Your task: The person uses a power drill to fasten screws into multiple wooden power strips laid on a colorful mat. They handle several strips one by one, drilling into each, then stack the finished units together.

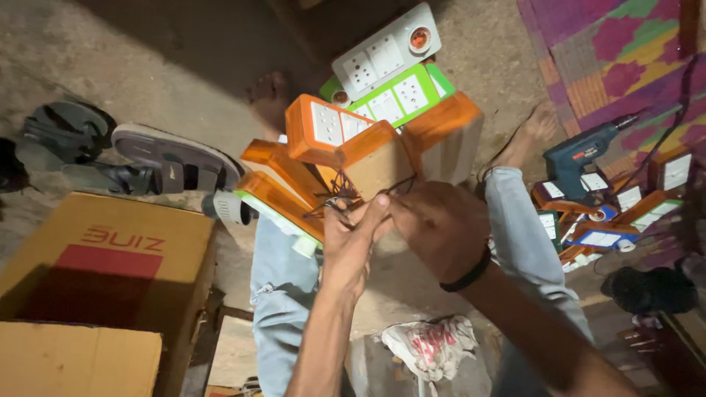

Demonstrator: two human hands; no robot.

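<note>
Both hands, the left hand (351,237) and the right hand (435,229), are closed in a pinch on thin dark wires (340,197) beside the orange switch box (376,163), which rests on the lap against stacked boxes so it stays steady.

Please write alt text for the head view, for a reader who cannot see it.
Both hands, left and right, pinch thin wires at an orange switch box held over the person's lap. More orange and green switch boxes are stacked beyond, with a drill to the right and a cardboard box to the left.
</note>
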